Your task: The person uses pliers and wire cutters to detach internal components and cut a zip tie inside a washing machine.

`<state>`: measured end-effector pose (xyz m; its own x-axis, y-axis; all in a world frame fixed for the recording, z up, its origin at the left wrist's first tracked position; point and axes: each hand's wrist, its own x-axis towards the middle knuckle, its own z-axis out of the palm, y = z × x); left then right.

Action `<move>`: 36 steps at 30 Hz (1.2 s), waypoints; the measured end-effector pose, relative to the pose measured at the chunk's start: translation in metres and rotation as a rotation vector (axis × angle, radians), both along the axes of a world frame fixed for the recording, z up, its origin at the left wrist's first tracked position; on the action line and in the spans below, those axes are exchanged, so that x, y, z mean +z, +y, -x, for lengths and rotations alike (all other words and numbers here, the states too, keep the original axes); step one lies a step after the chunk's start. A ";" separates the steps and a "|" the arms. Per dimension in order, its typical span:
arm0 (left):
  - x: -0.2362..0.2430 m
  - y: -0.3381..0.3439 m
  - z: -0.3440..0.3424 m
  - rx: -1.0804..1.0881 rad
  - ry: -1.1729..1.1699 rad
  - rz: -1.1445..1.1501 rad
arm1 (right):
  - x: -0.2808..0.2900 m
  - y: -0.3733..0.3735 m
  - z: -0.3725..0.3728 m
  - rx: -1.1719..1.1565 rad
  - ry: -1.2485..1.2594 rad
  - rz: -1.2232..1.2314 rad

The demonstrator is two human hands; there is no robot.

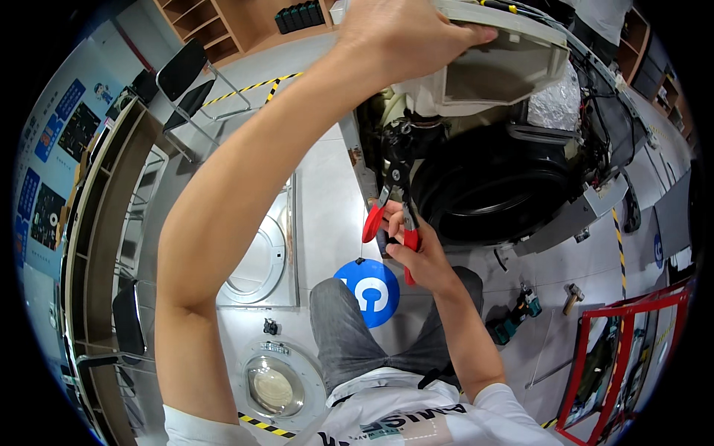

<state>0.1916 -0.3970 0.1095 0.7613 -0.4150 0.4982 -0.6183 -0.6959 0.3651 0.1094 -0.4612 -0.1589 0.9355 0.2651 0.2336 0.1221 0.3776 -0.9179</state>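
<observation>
In front of me stands an opened washing machine with a black rubber door seal (pixel 494 197). My left hand (pixel 405 41) reaches up to the off-white plastic dispenser housing (pixel 506 70) at the top and is closed on its upper edge. Below it, my right hand (pixel 420 253) holds pliers (pixel 410 236) by their red handles, which are spread apart. The pliers' dark head points upward, at a black hose part (pixel 424 137) under the housing. Just what the jaws touch is hard to make out against the dark parts.
Wiring and silver foil (pixel 556 100) show at the machine's right. A green power drill (pixel 513 316), a hammer (pixel 573 297) and a red-framed case (pixel 621 320) are on the right. The round washer door (pixel 274 383) and a white front panel (pixel 291 293) lie left, near chairs (pixel 186 85).
</observation>
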 end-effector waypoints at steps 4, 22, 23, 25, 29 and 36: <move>0.001 0.006 -0.006 -0.046 0.056 -0.011 | -0.003 0.002 -0.011 -0.076 -0.057 0.061; 0.001 0.005 -0.011 -0.008 0.071 -0.013 | -0.005 0.033 -0.013 -0.143 0.010 -0.228; 0.000 0.004 -0.011 -0.001 0.050 -0.004 | -0.005 0.038 -0.013 -0.188 0.009 -0.215; -0.001 0.004 -0.012 -0.002 0.034 0.010 | -0.005 0.043 -0.015 -0.262 -0.016 -0.200; -0.001 0.006 -0.013 -0.023 0.054 -0.002 | 0.000 0.041 -0.015 -0.263 -0.021 -0.020; -0.004 0.007 -0.013 -0.020 -0.007 -0.010 | 0.006 0.038 -0.021 -0.229 -0.029 0.135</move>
<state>0.2048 -0.3898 0.1059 0.7496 -0.4351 0.4988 -0.6344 -0.6872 0.3538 0.1304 -0.4236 -0.1527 0.9680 0.0784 0.2384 0.2175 0.2117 -0.9528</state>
